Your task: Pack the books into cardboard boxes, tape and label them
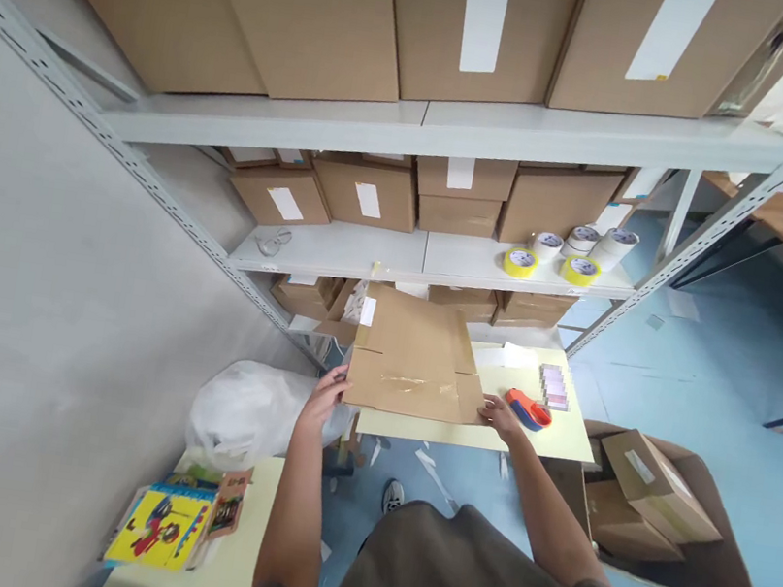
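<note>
A flattened cardboard box [418, 356], with a white label at its upper left and clear tape across its near part, lies over the pale yellow table [430, 431]. My left hand [326, 396] grips its near left corner, thumb on the edge. At the near right corner, my right hand [500, 416] holds the cardboard between thumb and fingers. Just right of that hand rests an orange and blue tape dispenser [528, 410]. Fingers under the cardboard are partly hidden.
Behind the table stands a metal shelf [339, 251] with cardboard boxes and tape rolls [520, 262]. To the right, a large open carton [725, 569] holds boxes. At left are a white plastic bag [249, 410] and a side table with a yellow picture book [159, 529].
</note>
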`<state>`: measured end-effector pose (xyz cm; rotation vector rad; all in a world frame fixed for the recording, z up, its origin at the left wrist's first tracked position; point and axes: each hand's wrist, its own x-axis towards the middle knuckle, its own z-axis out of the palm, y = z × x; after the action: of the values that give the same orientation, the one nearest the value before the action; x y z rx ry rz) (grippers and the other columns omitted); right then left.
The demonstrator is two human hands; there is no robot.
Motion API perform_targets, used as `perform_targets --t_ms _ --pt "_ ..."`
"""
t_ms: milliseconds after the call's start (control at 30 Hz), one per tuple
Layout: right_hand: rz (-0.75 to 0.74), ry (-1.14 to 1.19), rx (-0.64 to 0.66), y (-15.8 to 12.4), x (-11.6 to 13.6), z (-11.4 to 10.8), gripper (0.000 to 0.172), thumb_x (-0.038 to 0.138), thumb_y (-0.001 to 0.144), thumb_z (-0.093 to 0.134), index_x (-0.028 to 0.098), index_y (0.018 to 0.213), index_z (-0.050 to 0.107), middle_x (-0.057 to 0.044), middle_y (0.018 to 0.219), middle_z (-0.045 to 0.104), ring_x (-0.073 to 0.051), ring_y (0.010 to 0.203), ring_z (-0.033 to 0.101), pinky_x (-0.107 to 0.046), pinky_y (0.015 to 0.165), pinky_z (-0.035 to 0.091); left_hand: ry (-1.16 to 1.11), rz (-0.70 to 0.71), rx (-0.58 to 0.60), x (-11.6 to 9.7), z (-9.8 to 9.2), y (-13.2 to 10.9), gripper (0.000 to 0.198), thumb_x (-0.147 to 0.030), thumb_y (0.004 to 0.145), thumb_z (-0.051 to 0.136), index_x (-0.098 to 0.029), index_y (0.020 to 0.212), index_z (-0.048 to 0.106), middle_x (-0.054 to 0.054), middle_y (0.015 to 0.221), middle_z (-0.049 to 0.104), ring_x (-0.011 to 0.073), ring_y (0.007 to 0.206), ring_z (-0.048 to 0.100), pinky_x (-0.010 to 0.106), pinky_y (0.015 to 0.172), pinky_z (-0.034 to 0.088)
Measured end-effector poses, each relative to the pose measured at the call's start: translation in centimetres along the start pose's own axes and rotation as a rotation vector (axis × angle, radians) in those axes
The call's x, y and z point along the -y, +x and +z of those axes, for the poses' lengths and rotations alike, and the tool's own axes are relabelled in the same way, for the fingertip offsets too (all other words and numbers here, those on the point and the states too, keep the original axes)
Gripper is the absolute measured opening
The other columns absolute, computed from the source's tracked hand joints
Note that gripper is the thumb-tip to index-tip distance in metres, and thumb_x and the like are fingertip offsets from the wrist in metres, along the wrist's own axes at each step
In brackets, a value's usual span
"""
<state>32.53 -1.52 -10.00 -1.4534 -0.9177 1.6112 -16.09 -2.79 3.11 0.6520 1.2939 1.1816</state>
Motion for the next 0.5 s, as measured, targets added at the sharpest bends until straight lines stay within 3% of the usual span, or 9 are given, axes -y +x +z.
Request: perform_targets --t_ms 67,133,233,333,433,500 --pt "-0.034 -0.171 -0.019 -0.3 -0.3 0.1 0.060 0.036 0.062 0.085 0.027 0.119 0.070 -0.009 0.102 0.077 -0.034 0.096 0.076 -0.057 0.090 0.061 -0.038 0.051 -0.088 0.3 2.6 -2.2 0.061 -0.025 0.063 0.088 -0.020 0.121 0.071 0.008 0.102 0.082 0.0255 0.097 0.078 0.034 0.085 0.059" --pt "-0.123 -0.344 -0.043 -1.0 -0.5 0.8 0.066 0.029 0.059 0.084 0.028 0.124 0.071 -0.013 0.121 0.076 -0.039 0.116 0.072 -0.062 0.104 0.055 -0.069 0.080 -0.163 1.0 5.8 -3.6 0.057 -0.024 0.064 0.085 -0.022 0.119 0.070 0.006 0.100 0.082 0.0243 0.095 0.078 0.035 0.085 0.060" --pt "-0.372 -0.460 0.016 -3.0 -0.5 2.9 0.074 0.023 0.059 0.083 0.029 0.132 0.072 -0.012 0.144 0.069 -0.040 0.142 0.057 -0.061 0.125 0.039 -0.028 0.114 -0.239 2.4 11.2 -4.6 0.054 -0.024 0.064 0.084 -0.023 0.116 0.068 0.005 0.094 0.080 0.0234 0.089 0.078 0.034 0.080 0.059" --pt "-0.646 -0.462 0.055 -5.3 -0.1 5.9 0.075 0.031 0.074 0.080 0.030 0.147 0.065 -0.009 0.153 0.064 -0.036 0.148 0.053 -0.058 0.128 0.037 -0.007 0.206 -0.304 4.2 17.0 -5.2 0.058 -0.026 0.067 0.084 -0.022 0.121 0.065 0.007 0.098 0.079 0.0228 0.092 0.077 0.033 0.082 0.059" --pt "-0.719 -0.340 -0.056 -6.3 1.1 8.7 0.055 0.042 0.093 0.067 0.028 0.145 0.067 -0.010 0.152 0.065 -0.033 0.144 0.058 -0.057 0.124 0.043 0.032 0.300 -0.241 6.0 21.9 -5.7 0.062 -0.033 0.076 0.085 -0.022 0.133 0.061 0.012 0.113 0.077 0.0246 0.104 0.076 0.036 0.088 0.060" --pt "-0.703 -0.227 -0.160 -6.2 2.3 9.6 0.046 0.049 0.098 0.057 0.026 0.134 0.074 -0.013 0.141 0.072 -0.034 0.134 0.066 -0.056 0.119 0.048 0.056 0.307 -0.125 6.4 23.8 -5.5 0.067 -0.040 0.081 0.086 -0.024 0.141 0.059 0.015 0.123 0.075 0.0264 0.111 0.074 0.038 0.092 0.060"
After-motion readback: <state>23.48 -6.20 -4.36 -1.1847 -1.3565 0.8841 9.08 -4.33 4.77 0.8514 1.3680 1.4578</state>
